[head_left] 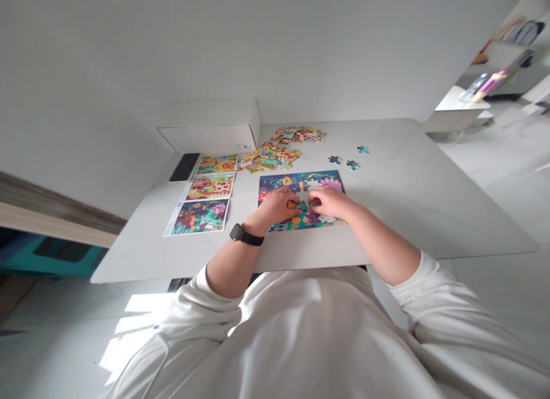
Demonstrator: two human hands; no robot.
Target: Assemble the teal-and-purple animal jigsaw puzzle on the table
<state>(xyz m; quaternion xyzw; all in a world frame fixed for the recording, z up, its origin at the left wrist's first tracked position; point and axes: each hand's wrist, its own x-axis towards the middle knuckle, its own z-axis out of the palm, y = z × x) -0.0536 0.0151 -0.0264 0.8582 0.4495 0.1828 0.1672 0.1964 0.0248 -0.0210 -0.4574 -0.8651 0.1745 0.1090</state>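
A colourful jigsaw puzzle (301,184) lies partly assembled on the white table (408,187), with a white gap near its upper middle. My left hand (279,205), with a black watch on its wrist, rests on the puzzle's left-centre with its fingers curled down onto the pieces. My right hand (330,203) rests beside it on the puzzle's centre-right, fingers bent and pressed at a piece near the gap. The fingertips of both hands almost meet. Whether either hand holds a piece is too small to tell.
A heap of loose puzzle pieces (279,150) lies behind the puzzle, with three stray pieces (349,158) to the right. Three picture cards (206,193) lie in a column at the left. A black phone (184,167) and a white box (210,130) sit at the back left.
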